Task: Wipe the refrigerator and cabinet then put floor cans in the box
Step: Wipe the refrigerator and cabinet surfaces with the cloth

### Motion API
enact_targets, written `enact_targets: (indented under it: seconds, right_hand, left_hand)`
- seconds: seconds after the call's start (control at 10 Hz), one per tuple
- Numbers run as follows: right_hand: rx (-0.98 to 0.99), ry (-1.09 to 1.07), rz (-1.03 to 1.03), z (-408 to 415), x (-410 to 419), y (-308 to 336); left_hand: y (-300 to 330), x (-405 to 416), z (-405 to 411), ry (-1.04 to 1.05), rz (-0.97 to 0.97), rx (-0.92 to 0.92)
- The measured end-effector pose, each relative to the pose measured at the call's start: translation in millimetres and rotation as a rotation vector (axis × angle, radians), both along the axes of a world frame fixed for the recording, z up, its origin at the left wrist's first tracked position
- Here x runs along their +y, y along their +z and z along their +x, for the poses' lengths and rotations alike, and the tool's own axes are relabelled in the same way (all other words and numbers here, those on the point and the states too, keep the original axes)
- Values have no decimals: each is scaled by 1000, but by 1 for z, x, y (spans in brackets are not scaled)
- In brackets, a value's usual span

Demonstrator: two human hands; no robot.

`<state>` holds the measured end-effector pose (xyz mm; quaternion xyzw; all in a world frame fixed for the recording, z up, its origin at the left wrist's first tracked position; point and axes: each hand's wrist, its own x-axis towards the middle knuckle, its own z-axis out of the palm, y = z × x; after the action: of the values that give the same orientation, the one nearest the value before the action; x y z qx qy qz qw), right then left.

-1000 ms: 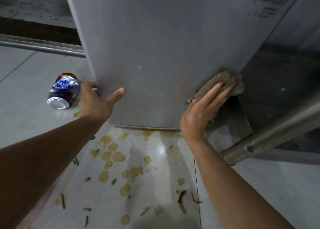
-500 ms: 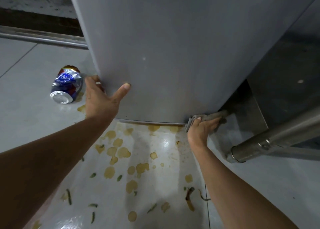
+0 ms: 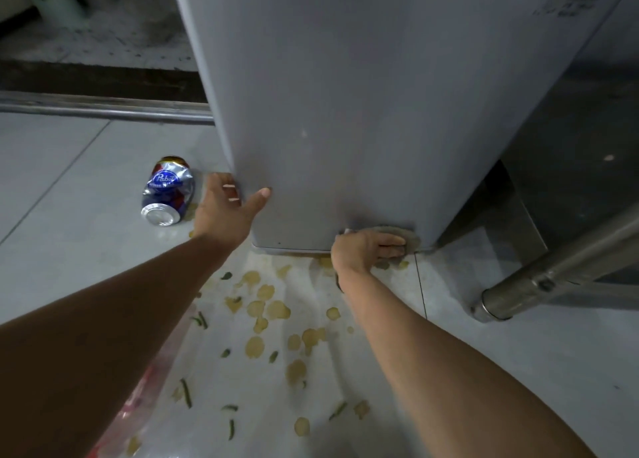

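Observation:
The grey refrigerator [image 3: 363, 94] fills the middle of the view, its lower front face toward me. My left hand [image 3: 226, 208] is spread over its bottom left corner, thumb on the front and fingers around the side. My right hand [image 3: 366, 250] presses a grey-brown cloth [image 3: 406, 238] flat against the bottom right edge of the front, just above the floor. A crushed blue and red can [image 3: 167, 191] lies on its side on the floor tiles, just left of my left hand. No box is in view.
Yellowish spill spots [image 3: 269, 310] and green scraps dot the white tiles in front of the refrigerator. A steel tube leg [image 3: 539, 277] slants in at the right, next to a dark steel cabinet side [image 3: 570, 167]. A metal floor rail [image 3: 103, 108] runs at the back left.
My right hand slid the cloth from the lower right of the refrigerator front down to its bottom edge, then a little left along it. My left hand stayed on the corner.

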<state>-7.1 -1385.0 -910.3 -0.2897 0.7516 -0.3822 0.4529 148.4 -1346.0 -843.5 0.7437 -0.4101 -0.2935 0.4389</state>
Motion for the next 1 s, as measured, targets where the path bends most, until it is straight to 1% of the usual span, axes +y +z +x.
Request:
enact_targets:
  seconds: [0.1,0.2,0.3,0.4,0.5,0.6,0.7,0.8,0.9,1.0]
  right_hand:
    - [65,-23,1,-20,-4,-1]
    - [214,-10,-37,-47,-7,-8]
    - [263,4,-4,-57,-7,-10]
    - [224,-36,10,-29,-2,2]
    - [192,-130,97,7,-3,12]
    - [141,-99,75,36,3,12]
    - [165,75,-32,61,16,2]
    - [89,139,-34,94,25,-1]
    - [108,121,119,131,28,2]
    - [19,163,-43,132,32,0]
  left_hand:
    - [-4,0,8,-14,35,11]
    - [-8,-1,19,-70,33,20]
    - [-12,-2,30,-156,76,57]
    - [-22,2,35,-197,151,194]
    - [-28,9,38,-199,191,378]
    - [-29,7,44,-202,211,495]
    - [-32,5,50,-214,212,537]
    - [-35,4,54,-249,218,557]
    - [-39,2,58,-246,215,590]
    - [-43,0,60,-225,221,612]
